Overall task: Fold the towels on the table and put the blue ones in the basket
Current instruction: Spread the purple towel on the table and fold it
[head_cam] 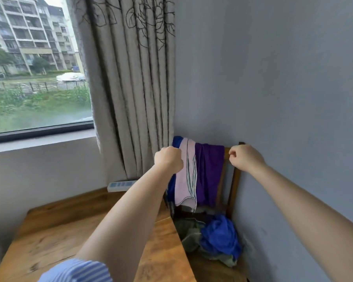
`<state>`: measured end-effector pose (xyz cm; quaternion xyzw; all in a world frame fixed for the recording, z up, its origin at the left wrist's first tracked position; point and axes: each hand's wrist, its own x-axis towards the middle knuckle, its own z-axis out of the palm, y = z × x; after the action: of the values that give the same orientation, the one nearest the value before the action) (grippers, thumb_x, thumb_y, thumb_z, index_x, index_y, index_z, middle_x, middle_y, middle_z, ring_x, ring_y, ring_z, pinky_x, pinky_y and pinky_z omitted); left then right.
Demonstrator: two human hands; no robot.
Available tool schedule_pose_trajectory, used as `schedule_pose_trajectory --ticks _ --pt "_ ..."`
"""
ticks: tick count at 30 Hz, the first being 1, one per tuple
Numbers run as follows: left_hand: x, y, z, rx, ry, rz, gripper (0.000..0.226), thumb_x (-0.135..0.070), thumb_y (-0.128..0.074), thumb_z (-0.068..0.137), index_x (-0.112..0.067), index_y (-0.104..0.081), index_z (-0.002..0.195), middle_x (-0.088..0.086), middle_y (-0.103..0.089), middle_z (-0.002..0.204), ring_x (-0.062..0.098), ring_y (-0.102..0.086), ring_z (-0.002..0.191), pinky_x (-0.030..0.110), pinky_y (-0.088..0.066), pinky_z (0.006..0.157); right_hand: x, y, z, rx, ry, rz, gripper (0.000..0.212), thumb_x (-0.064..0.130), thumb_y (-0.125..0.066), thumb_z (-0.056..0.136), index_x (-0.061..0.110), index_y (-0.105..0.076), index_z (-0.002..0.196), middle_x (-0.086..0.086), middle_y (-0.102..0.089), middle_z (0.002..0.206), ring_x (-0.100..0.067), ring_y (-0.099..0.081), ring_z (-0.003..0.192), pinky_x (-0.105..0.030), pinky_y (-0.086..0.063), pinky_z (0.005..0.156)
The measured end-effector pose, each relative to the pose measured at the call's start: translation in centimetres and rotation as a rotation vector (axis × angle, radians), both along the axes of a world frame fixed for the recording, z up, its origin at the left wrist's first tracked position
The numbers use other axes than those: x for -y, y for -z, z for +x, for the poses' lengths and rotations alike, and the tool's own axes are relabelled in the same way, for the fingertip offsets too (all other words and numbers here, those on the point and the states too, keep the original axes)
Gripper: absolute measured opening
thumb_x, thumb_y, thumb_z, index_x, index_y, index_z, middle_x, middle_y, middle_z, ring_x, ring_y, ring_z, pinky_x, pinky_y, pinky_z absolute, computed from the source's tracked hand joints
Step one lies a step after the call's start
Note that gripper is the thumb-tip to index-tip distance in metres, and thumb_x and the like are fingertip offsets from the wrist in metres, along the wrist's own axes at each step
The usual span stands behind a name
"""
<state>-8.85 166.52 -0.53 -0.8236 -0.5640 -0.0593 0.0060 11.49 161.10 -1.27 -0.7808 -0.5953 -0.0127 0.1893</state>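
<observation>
Over the chair back (231, 180), the pink striped towel (186, 176) hangs between a blue towel (176, 142) and a purple one (209, 176) — soft, light, apt to slide. Your left hand (168, 160) looks pinched on its top edge; your right hand (246, 158) is curled, seemingly empty — take the opposite corner.

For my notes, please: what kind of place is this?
Probably a room in a home: a curtained window facing apartment blocks, a wooden table, and towels draped over a wooden chair.
</observation>
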Motion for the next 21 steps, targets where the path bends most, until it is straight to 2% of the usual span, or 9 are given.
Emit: schedule_pose_trajectory --ticks 3,5,8,13,16,19,21 --pt "-4.8 0.8 2.5 0.006 0.036 -0.022 0.021 -0.008 -0.04 0.089 -0.004 -0.058 0.098 0.008 -0.054 0.093 0.024 -0.05 0.083 0.029 -0.037 0.062 -4.0 0.8 1.9 -0.018 0.017 -0.005 0.026 0.01 -0.044 0.089 0.008 -0.063 0.106 -0.013 -0.065 0.107 -0.03 -0.059 0.097 -0.026 -0.039 0.068" --pt "-7.6 1.7 4.2 0.011 0.059 -0.057 0.026 -0.009 -0.039 0.091 -0.003 -0.056 0.11 0.01 -0.058 0.105 0.025 -0.051 0.088 0.029 -0.037 0.063 -6.5 1.6 3.4 -0.031 0.032 -0.024 0.025 0.011 -0.045 0.09 0.007 -0.063 0.105 -0.013 -0.064 0.106 -0.029 -0.059 0.097 -0.026 -0.04 0.067" --pt "-11.1 3.4 6.6 0.019 0.071 -0.112 0.031 -0.012 -0.037 0.094 -0.003 -0.05 0.121 0.011 -0.05 0.127 0.028 -0.053 0.105 0.03 -0.039 0.068 -10.0 3.3 5.4 -0.049 0.038 -0.081 0.022 0.013 -0.047 0.09 0.007 -0.064 0.104 -0.013 -0.064 0.105 -0.027 -0.058 0.095 -0.026 -0.04 0.066" --pt "-16.0 6.6 10.0 0.071 0.047 -0.256 0.022 -0.012 -0.036 0.096 -0.009 -0.058 0.098 0.008 -0.059 0.11 0.026 -0.055 0.108 0.029 -0.04 0.07 -15.8 7.0 7.6 -0.109 0.008 -0.132 0.023 0.017 -0.05 0.09 0.006 -0.063 0.106 -0.012 -0.065 0.109 -0.026 -0.059 0.1 -0.026 -0.042 0.072" --pt "-19.0 8.4 12.0 0.116 0.001 -0.346 0.03 -0.019 -0.038 0.097 -0.007 -0.053 0.12 0.01 -0.056 0.122 0.026 -0.052 0.115 0.032 -0.043 0.086 -20.1 9.7 9.0 -0.12 -0.044 -0.144 0.031 0.021 -0.051 0.091 0.006 -0.058 0.117 -0.012 -0.062 0.118 -0.026 -0.057 0.107 -0.028 -0.045 0.083" --pt "-21.3 10.6 13.7 0.148 0.0 -0.404 0.022 -0.021 -0.038 0.097 -0.011 -0.058 0.1 0.005 -0.058 0.101 0.019 -0.051 0.101 0.029 -0.04 0.077 -23.6 11.8 10.6 -0.084 -0.066 -0.128 0.036 0.025 -0.051 0.092 0.009 -0.054 0.124 -0.012 -0.059 0.123 -0.027 -0.054 0.113 -0.031 -0.044 0.091" --pt "-22.7 12.1 14.9 0.197 -0.036 -0.404 0.026 -0.023 -0.04 0.096 -0.006 -0.056 0.107 0.008 -0.06 0.109 0.022 -0.053 0.1 0.03 -0.041 0.076 -25.5 13.4 12.0 -0.021 -0.108 -0.125 0.039 0.026 -0.051 0.091 0.01 -0.053 0.126 -0.011 -0.058 0.125 -0.026 -0.052 0.115 -0.031 -0.041 0.094"
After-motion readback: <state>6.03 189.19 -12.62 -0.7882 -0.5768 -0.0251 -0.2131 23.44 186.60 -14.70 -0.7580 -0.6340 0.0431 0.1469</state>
